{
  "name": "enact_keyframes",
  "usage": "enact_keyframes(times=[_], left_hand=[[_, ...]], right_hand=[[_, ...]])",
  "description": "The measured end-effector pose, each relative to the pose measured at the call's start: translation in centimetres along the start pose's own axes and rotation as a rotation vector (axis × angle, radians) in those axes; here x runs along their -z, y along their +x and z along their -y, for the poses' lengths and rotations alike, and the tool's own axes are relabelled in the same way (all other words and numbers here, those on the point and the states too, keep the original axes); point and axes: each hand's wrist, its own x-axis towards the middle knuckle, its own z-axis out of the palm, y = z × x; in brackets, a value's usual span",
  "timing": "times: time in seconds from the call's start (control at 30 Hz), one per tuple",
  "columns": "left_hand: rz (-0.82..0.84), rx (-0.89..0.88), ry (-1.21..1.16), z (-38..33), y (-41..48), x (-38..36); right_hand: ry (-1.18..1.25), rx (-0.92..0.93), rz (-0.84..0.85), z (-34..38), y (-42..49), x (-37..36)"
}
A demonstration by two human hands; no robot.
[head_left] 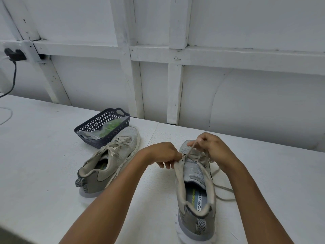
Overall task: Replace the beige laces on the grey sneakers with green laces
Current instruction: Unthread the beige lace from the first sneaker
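Head view: the person has the nearer grey sneaker [197, 205] standing on the white table [44, 173], heel toward them. The left hand [163, 154] pinches the eyelet edge on its left side, steadying it. The right hand [211, 147] is curled round a strand of the beige lace [190, 149], drawn up taut from the eyelets, while a loose end [223, 192] trails off on the table to the right. To my eye this is the unlacing step, partway down the first shoe. Next the strand needs pulling clear of each remaining eyelet in turn. The second sneaker [112, 161] lies to the left, fully laced in beige. Just behind it sits a dark basket [98, 124] holding the green laces [110, 126], bagged and untouched.
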Motion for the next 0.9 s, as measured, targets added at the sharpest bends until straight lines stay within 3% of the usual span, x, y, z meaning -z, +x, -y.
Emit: enact_keyframes(times=[0.1,0.2,0.3,0.4,0.5,0.63,0.9], left_hand=[[0.004,0.0,0.003,-0.1,0.1,0.0],[0.012,0.003,0.014,-0.2,0.1,0.1],[0.011,0.008,0.042,-0.4,0.1,0.3],[-0.013,0.004,0.112,-1.2,0.4,0.5],[-0.079,-0.047,0.232,-2.3,1.0,0.4],[-0.187,-0.222,0.452,-3.6,2.0,-0.7],[-0.201,-0.29,0.647,-4.5,4.2,-2.6]], right_hand=[[0.302,-0.004,-0.041,-0.6,0.1,0.1],[0.318,-0.038,-0.193,-1.0,0.3,0.9],[-0.054,-0.047,-0.179,-0.4,-0.2,2.1],[-0.48,-0.111,0.032,0.0,-1.3,2.4],[-0.66,-0.222,0.173,-0.1,-1.6,2.0],[-0.614,-0.225,0.097,-0.6,-1.5,1.6],[-0.416,-0.239,0.011,-1.5,-1.6,2.3]])
